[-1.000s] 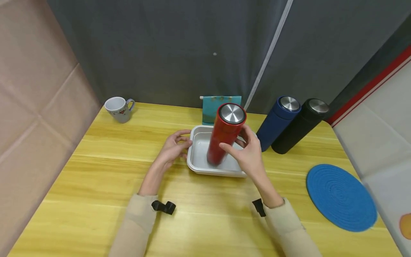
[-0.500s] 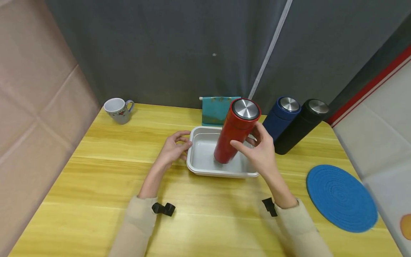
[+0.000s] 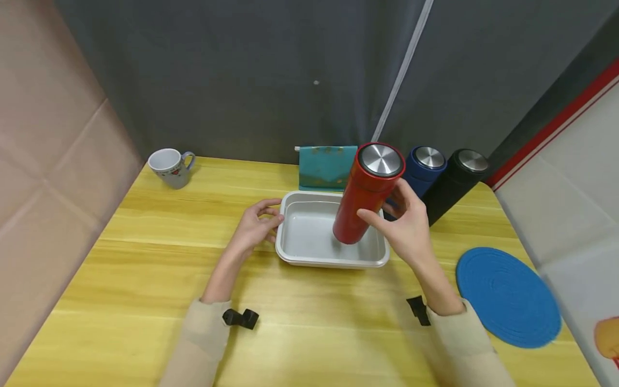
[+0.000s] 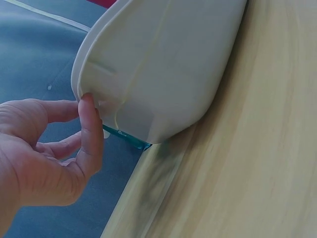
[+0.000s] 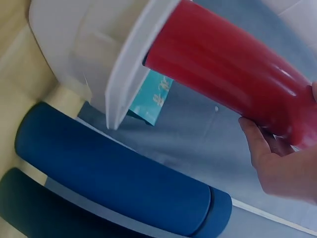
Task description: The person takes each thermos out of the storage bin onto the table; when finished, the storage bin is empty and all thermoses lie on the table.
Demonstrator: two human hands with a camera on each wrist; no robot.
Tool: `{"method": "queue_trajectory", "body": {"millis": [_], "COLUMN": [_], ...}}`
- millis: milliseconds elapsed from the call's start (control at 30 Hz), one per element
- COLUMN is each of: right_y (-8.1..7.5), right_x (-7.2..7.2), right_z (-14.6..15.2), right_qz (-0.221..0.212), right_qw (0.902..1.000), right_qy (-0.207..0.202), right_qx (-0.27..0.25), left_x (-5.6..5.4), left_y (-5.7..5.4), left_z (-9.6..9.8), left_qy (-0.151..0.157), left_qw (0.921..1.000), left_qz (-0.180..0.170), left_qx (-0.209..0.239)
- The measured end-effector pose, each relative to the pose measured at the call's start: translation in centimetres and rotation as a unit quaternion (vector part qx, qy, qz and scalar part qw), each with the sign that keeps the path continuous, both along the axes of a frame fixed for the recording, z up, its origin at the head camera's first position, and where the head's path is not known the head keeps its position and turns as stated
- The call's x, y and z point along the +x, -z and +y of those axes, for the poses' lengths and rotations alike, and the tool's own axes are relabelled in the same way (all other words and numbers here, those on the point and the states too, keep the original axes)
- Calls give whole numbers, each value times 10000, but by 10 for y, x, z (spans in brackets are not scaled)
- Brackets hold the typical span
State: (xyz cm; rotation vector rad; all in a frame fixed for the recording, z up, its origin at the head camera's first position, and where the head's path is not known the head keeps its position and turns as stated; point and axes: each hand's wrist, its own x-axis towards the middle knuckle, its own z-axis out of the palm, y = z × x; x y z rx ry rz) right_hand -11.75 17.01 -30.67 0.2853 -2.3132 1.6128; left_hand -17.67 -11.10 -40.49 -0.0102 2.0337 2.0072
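My right hand (image 3: 408, 231) grips a red thermos bottle (image 3: 365, 196) with a steel-topped lid, thumb on the near side and fingers behind. The bottle leans, and its lower end is over the inside of a white rectangular plastic tub (image 3: 307, 231). In the right wrist view, the tub's rim hides the base of the red bottle (image 5: 223, 62). My left hand (image 3: 253, 226) holds the left rim of the tub. Thumb and forefinger meet the rim in the left wrist view, where the tub's outer wall (image 4: 158, 64) shows.
A blue thermos (image 3: 423, 169) and a black thermos (image 3: 452, 185) stand right of the tub. Behind it is a teal packet (image 3: 324, 166). A patterned mug (image 3: 171, 167) stands at the back left, and a round blue mat (image 3: 508, 298) lies at the right. A grey curtain (image 3: 242, 80) hangs behind the table.
The right hand has moved the red thermos to the right and upward within the tub, so it now overlaps the blue thermos in the head view. The left hand has stayed at the rim.
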Motion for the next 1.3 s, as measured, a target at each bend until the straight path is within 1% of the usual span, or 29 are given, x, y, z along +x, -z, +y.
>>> {"method": "queue_trajectory", "body": {"millis": [133,333,567,800,900,1033,1167,1300], "right_y": [-5,-13,-21,-27,-27,-25,-21,-17], "right_x": [5,8,18,26,27,31,35,35], "right_z": [3,11,25,42,50,62,72,80], "right_qz": [81,264,97,47,8,-57,-90,-99], "right_qw": [9999,9994,9985,9964,9940,9897,9870,9851], "right_qy": [104,173,38,360,405,525,691,819], "right_qx": [-58,-135,-547,-771,-1020,-1330,-1451,-1508], "left_x": [2,3,4,5,4,1,1,1], "left_y": [0,1,4,7,6,5,6,8], "left_z": [-2,-5,-8,-5,-4,-3,-2,-3], "left_qy": [-8,-103,-75,-79,-97,-33,21,-29], "left_qw": [10000,9999,9998,9997,9996,9997,9998,9997], "left_qz": [-10,-70,-85,-102,-122,-40,-49,-109], "left_qx": [16,117,159,189,226,237,204,206]}}
